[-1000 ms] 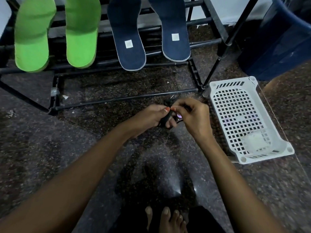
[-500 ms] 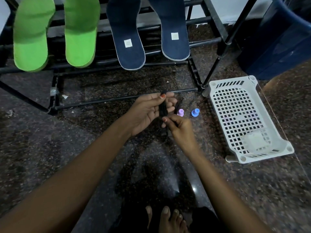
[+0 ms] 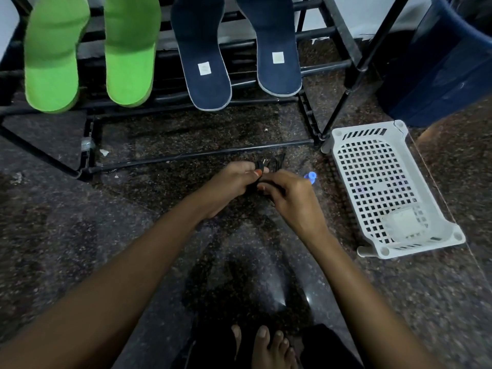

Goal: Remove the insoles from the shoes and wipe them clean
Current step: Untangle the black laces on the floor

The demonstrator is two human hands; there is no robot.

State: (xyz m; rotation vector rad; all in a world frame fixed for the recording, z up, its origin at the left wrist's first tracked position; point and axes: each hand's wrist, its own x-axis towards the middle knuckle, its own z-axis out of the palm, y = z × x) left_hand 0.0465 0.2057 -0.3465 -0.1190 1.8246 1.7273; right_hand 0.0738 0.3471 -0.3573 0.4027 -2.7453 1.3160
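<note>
Four insoles are laid side by side on the far rack, toes pointing away and heels overhanging the near bar; the green pair is at the left, the navy pair to its right; no shoes are seen, so removal is judged done. Both hands are closed on a small black bundle held low over the floor; it is pinched between thumb and fingers of the left hand, and the fingers of the right hand are curled round its near end; whether it is lace or cord cannot be told. A blue peg lies just beside the right hand; a white basket stands at the right, with a pale block in its near corner. The insoles are judged light, thin and bendable; each is best taken at the overhanging heel, across its width, and supported flat underneath while wiped, since a one-ended grip would let it flop; a careless tug could drag its neighbour off the bars.
</note>
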